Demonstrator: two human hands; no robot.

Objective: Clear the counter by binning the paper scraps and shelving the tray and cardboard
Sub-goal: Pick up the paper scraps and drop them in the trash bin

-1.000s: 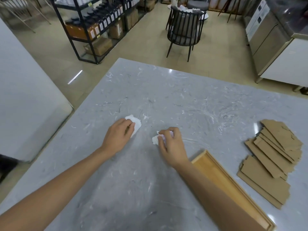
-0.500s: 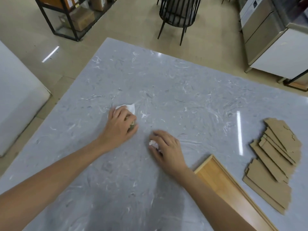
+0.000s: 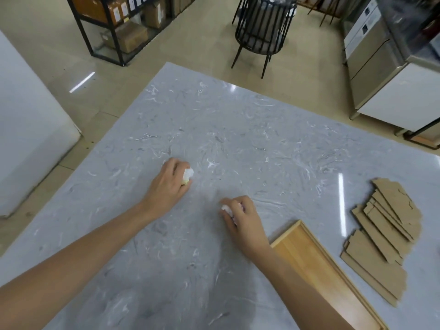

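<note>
My left hand point(image 3: 167, 184) rests on the grey marble counter point(image 3: 238, 129), fingers closed around a crumpled white paper scrap point(image 3: 188, 174) that pokes out at the fingertips. To its right and nearer me, my right hand point(image 3: 242, 220) is closed on a second white paper scrap point(image 3: 226, 209). A shallow wooden tray point(image 3: 316, 265) lies just behind my right wrist, partly hidden by my forearm. Several brown cardboard pieces point(image 3: 385, 232) lie fanned in a stack at the counter's right side.
Beyond the counter's far edge stand a black wire chair point(image 3: 262, 27) and a black shelving rack point(image 3: 123, 22) holding boxes and bottles. A steel and white cabinet point(image 3: 390, 75) stands at the right, a white appliance point(image 3: 26, 129) at the left.
Both hands have bunched the flat paper scraps into their fists. The left scrap, earlier spread under the fingers, is now crumpled. The camera view has shifted.
</note>
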